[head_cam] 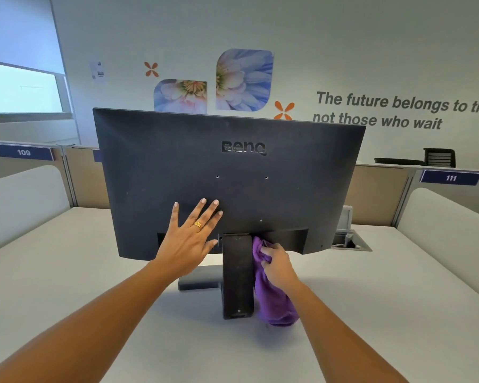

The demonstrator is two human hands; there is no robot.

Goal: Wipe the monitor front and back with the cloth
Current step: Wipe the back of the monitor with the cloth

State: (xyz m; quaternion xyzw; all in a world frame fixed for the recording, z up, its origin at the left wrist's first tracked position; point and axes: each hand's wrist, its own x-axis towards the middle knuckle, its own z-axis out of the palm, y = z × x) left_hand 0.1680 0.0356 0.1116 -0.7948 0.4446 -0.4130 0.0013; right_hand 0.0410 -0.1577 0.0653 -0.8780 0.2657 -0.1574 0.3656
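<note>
A black monitor [288, 167] stands on the white desk [67, 272] with its back turned toward me; its screen side is hidden. My left hand [190, 239] lies flat with spread fingers on the lower left of the back panel. My right hand [278, 265] grips a purple cloth [271, 302] and holds it against the bottom edge of the monitor, just right of the black stand column [237, 275]. The cloth hangs down to the desk beside the stand.
Low partition walls [22, 194] border the desk on both sides and at the back. A cable opening [351, 240] is set into the desk behind the monitor on the right. A black chair back [440, 157] shows beyond the far partition.
</note>
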